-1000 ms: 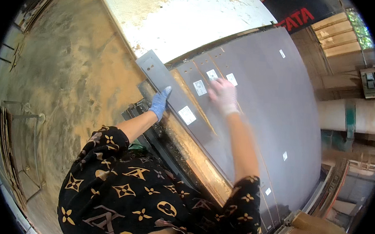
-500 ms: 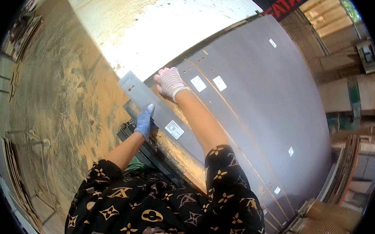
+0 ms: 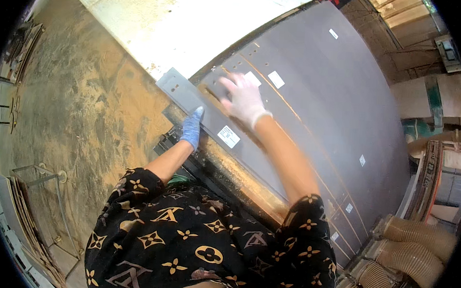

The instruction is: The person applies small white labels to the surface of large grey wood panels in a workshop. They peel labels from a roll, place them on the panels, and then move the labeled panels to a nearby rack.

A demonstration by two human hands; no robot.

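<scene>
My left hand [image 3: 192, 128], in a blue glove, pinches the near edge of a long grey strip of board [image 3: 198, 105], thumb on top and fingers underneath. The strip has small holes at its far-left end and a white label [image 3: 228, 137] on its face. Over the seam beside it, my right hand [image 3: 242, 98] is blurred in a pale glove, fingers apart and holding nothing. Whether it touches the board below cannot be made out. A large grey panel [image 3: 334, 92], cut by narrow dusty lines and bearing several labels, lies to the right.
A bright white surface [image 3: 185, 25] adjoins the panel's far edge. Sawdust covers the ledge [image 3: 239, 170] near my body and the floor [image 3: 96, 99] at left. Ribbed hoses [image 3: 415, 234] stand at lower right. A metal frame [image 3: 58, 202] and stacked boards are at lower left.
My right hand has come off the far end of the seam, moved right, and spread its fingers. My left hand keeps its hold on the strip. The whole view has shifted slightly.
</scene>
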